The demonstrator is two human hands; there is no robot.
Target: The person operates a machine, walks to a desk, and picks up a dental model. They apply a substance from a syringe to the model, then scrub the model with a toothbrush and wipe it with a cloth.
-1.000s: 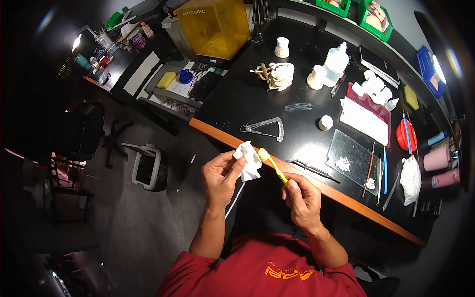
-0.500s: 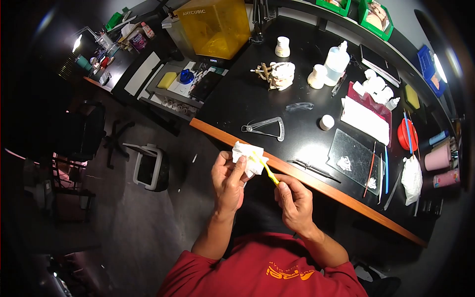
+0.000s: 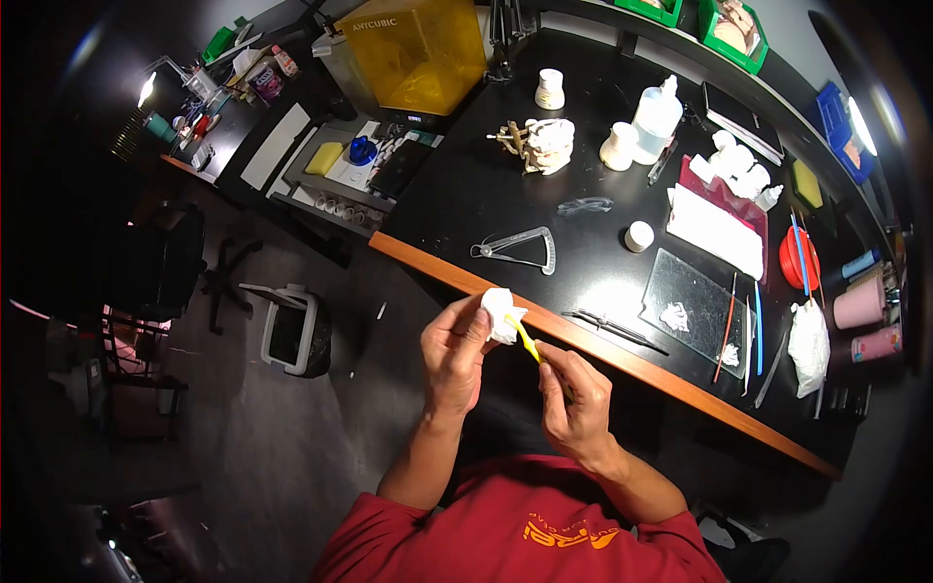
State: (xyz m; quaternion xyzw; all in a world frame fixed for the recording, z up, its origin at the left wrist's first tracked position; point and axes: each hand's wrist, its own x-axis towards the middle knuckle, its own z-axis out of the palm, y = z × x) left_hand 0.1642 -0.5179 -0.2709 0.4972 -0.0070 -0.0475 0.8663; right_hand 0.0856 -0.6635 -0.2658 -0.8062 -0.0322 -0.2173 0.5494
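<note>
Just in front of the bench's wooden edge, my left hand [image 3: 455, 358] pinches a crumpled white tissue [image 3: 499, 309]. My right hand [image 3: 577, 400] grips a slim yellow tool [image 3: 527, 342] by its lower end. The tool slants up to the left, its upper end against the tissue; the kind of tip is hidden there. Beyond the hands lie a metal caliper [image 3: 515, 250] and a dark tweezers-like instrument [image 3: 614, 330]. A glass slab [image 3: 685, 291] with white scraps on it is to the right.
Farther back stand a dental model on an articulator [image 3: 540, 146], a clear squeeze bottle [image 3: 658, 121] and several small white jars. At right are a folded white towel [image 3: 717, 233], a red bowl [image 3: 799, 260] and thin brushes. An open bin [image 3: 290, 330] stands on the floor.
The tissue has been folded or bunched smaller around the yellow tool's tip. My left hand has turned slightly and both hands remain close together. The camera view has shifted a little.
</note>
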